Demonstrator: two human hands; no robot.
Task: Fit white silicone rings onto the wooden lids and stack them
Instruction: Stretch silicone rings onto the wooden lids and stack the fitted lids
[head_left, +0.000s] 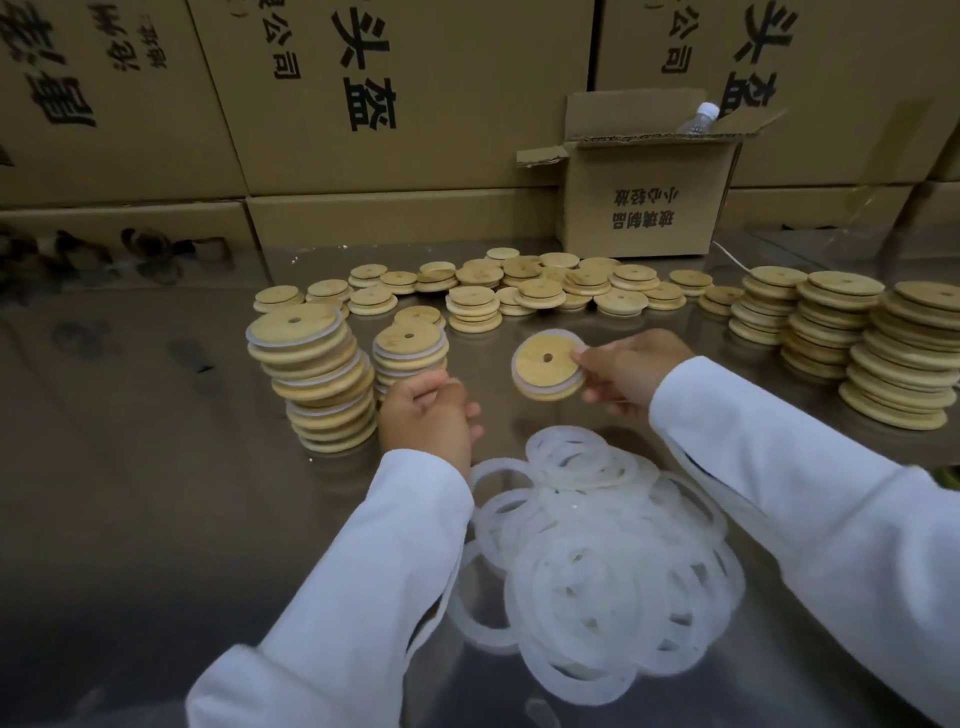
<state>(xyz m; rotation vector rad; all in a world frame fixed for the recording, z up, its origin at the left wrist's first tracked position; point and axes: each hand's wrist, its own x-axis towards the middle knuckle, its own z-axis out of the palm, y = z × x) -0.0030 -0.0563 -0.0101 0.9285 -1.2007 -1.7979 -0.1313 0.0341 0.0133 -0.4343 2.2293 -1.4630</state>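
The grip of the right hand (626, 371) is closed on a round pale wooden lid (545, 370), thumb and fingertips pinching its right edge and holding it tilted above the shiny steel desk (156, 467), with a white silicone ring (521, 383) showing round its rim. The left hand (431, 415) sits with fingers curled just in front of the short stack of ringed lids (410, 353); whether that grip holds anything cannot be told. The ring looks proud of the wood on the lid's lower left side, so it may not be fully seated. If the lid goes down like that, the ring could roll off or make the lid sit crooked. The pinch takes only one edge, so a slip would drop the lid onto the loose heap of translucent white silicone rings (597, 545) below. The tall stack of ringed lids (317, 379) beside the short one leans and its layers are offset; a nudge from the left hand, or a lid set down off-centre, would likely topple it. The left white sleeve (374, 571) lies against the heap, and a ring seems to hang along it, so lifting that arm may drag rings off the desk. The columns of bare wooden lids (893, 353) at the right stand near the right sleeve and could be brushed.
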